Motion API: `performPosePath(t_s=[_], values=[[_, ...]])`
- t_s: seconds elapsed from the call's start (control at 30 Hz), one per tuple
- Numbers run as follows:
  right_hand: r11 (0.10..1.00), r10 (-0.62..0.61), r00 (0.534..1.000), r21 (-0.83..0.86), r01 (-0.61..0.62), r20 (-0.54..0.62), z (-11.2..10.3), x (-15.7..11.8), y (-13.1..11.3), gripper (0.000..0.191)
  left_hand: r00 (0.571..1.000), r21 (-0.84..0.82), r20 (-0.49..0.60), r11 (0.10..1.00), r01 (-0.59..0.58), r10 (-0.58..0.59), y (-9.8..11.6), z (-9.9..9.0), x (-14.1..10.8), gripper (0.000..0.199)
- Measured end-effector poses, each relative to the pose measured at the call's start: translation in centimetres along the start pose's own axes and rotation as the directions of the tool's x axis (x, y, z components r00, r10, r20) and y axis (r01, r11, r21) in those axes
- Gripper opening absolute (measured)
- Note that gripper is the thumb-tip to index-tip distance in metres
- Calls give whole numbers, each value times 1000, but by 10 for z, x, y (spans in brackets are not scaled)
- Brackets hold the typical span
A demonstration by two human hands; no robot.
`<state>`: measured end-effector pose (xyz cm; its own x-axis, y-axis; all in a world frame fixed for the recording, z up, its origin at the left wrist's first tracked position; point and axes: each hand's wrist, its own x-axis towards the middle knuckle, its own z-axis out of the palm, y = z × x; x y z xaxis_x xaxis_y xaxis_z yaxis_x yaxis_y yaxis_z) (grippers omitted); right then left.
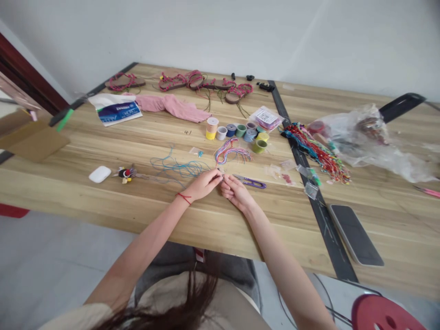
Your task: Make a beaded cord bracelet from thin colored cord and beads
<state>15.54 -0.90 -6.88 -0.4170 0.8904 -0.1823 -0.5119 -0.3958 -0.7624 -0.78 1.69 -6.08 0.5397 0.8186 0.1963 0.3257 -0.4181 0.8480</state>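
Note:
My left hand (pixel 205 183) and my right hand (pixel 236 190) meet fingertip to fingertip just above the table, both closed in a pinch. Whatever lies between the fingertips is too small and hidden to name. Loose blue threads (pixel 178 167) spread over the wood and run up to my left hand. Beyond the fingers lies a bundle of pink, white and blue threads (pixel 231 152). Purple thread snips (pixel 253 182) rest right beside my right hand. A small bag of blue beads (pixel 200 153) lies past my left hand.
Several thread spools (pixel 240 131) stand behind the hands. Left are a white case (pixel 100 174) and a beaded charm (pixel 126 173). Right are small bead bags (pixel 287 178), a colourful cord bundle (pixel 319 153), plastic bags (pixel 371 142) and a phone (pixel 355 233). Corded sandals (pixel 172 81) lie at the back.

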Motion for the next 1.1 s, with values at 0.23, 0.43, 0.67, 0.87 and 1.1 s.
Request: performPosePath(t_s=[0.23, 0.43, 0.67, 0.87, 1.1], values=[[1000, 23, 1000, 17, -23, -3, 1, 1, -2, 25, 1000, -13, -7, 1000, 0, 0, 2, -1, 0, 22], [998, 12, 1000, 60, -12, -7, 1, 2, 0, 25, 1000, 21, -20, 1000, -11, 11, 2, -1, 0, 22], [996, -5, 1000, 89, 6, -6, -2, 2, 3, 23, 1000, 83, -19, 996, -16, 18, 1, -1, -1, 21], [996, -9, 999, 90, 12, -34, 0, 2, 1, 18, 1000, 96, -17, 995, -6, 8, -1, 1, -1, 22], [995, 53, 998, 84, -52, -16, -1, 2, -2, 25, 999, 116, 12, 992, -43, 42, 0, 2, -1, 16]])
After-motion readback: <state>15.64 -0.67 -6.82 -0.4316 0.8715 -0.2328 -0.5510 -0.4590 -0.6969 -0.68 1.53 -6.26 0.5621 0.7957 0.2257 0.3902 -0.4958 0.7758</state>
